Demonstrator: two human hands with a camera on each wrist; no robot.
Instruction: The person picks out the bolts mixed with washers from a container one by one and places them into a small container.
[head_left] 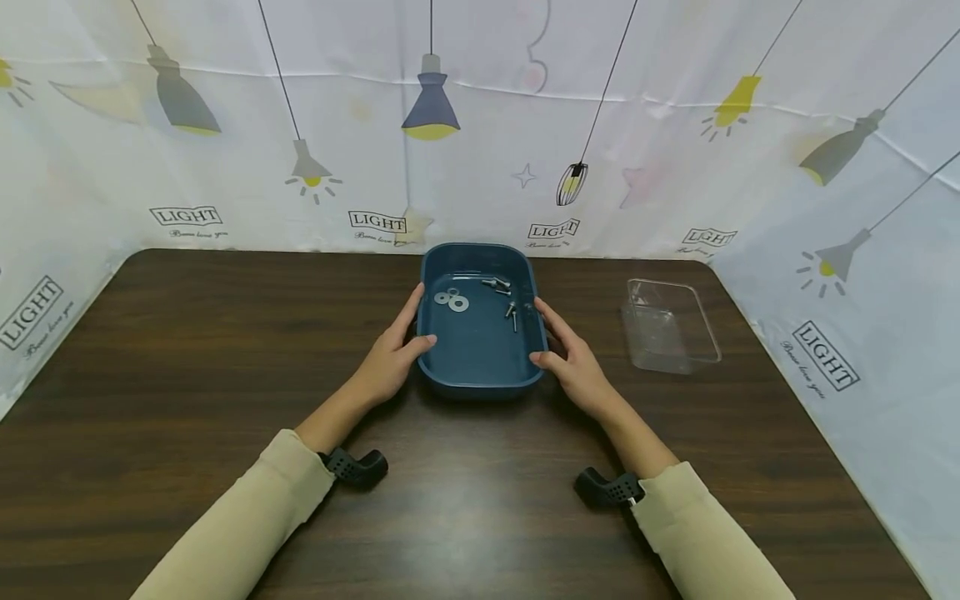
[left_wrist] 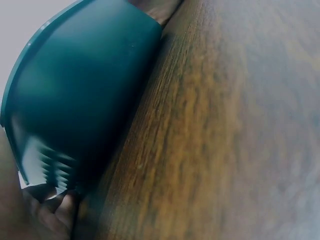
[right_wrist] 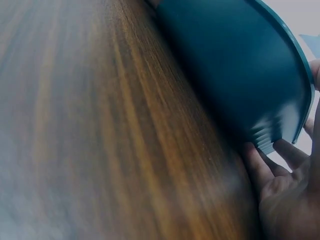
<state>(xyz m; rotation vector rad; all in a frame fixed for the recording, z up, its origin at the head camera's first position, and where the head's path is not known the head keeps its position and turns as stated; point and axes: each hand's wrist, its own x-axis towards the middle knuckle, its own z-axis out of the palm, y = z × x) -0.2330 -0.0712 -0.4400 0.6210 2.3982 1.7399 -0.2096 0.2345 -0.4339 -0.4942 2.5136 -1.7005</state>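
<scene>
A blue plastic tray [head_left: 480,358] stands at the far middle of the table. My left hand [head_left: 386,358] grips its left side, thumb over the rim and fingers along the outer wall. On the opposite side my right hand [head_left: 577,367] holds it the same way, its thumb at the rim. In the tray lie a few flat metal washers [head_left: 458,304] on the left and several small screws [head_left: 512,314] on the right. Both wrist views show the tray's outer wall [left_wrist: 85,75] low against the table, with fingers [right_wrist: 257,162] at its ribbed side.
A clear plastic box [head_left: 667,333] sits on the table to the right of the tray. The dark wood table [head_left: 225,358] ends at a white curtain [head_left: 480,183] printed with lamps, which hangs along its back and sides.
</scene>
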